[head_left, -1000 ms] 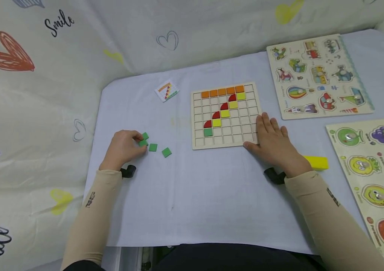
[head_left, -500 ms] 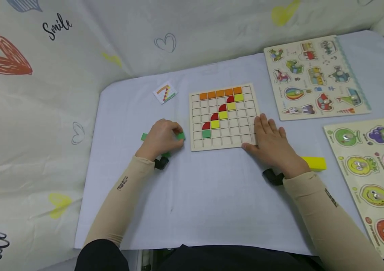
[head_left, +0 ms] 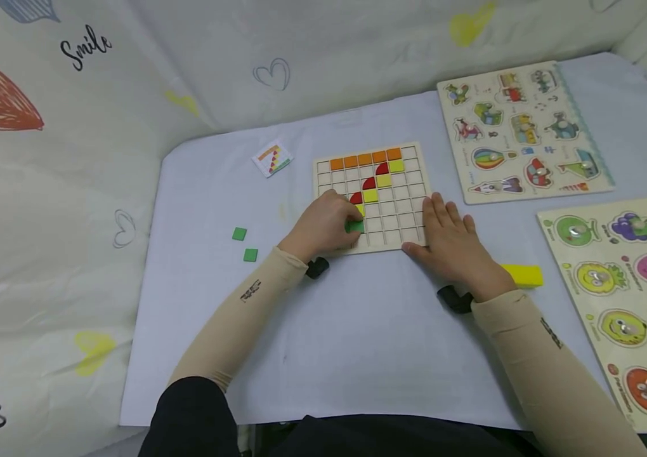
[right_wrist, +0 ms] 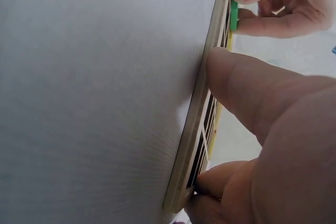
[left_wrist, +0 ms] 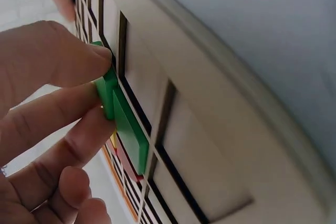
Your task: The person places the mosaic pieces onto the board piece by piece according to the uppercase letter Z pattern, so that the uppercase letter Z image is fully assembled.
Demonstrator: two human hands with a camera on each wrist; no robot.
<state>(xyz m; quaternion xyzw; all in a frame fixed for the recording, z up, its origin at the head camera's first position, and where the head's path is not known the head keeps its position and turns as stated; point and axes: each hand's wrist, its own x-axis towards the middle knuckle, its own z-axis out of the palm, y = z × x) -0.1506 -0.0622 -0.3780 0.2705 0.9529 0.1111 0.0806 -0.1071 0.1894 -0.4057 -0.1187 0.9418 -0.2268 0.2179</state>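
Note:
Over the lower left of a pale wooden grid board (head_left: pixel 394 222), my left hand (head_left: pixel 323 222) pinches a green square tile (left_wrist: pixel 107 95) between thumb and fingers. The tile stands tilted at the grid, beside another green tile (left_wrist: pixel 131 132) lying in a cell. Orange tiles (head_left: pixel 365 158) line the board's top row. A diagonal of red quarter-round tiles (head_left: pixel 369 183) and yellow square tiles (head_left: pixel 384 181) runs below them, partly hidden by the left hand. My right hand (head_left: pixel 455 247) rests along the board's right edge with fingers extended, its thumb touching the lower edge.
Two loose green tiles (head_left: pixel 250 254) lie left of the board. A pattern card (head_left: pixel 273 158) is behind them. A yellow block (head_left: pixel 522 275) sits by the right wrist. A picture puzzle board (head_left: pixel 523 171) and a fruit puzzle board (head_left: pixel 580 304) occupy the right side.
My left hand has moved right from the loose green tiles to the grid board, carrying a green tile. Fewer loose green tiles show now. The right hand has stayed on the board's edge.

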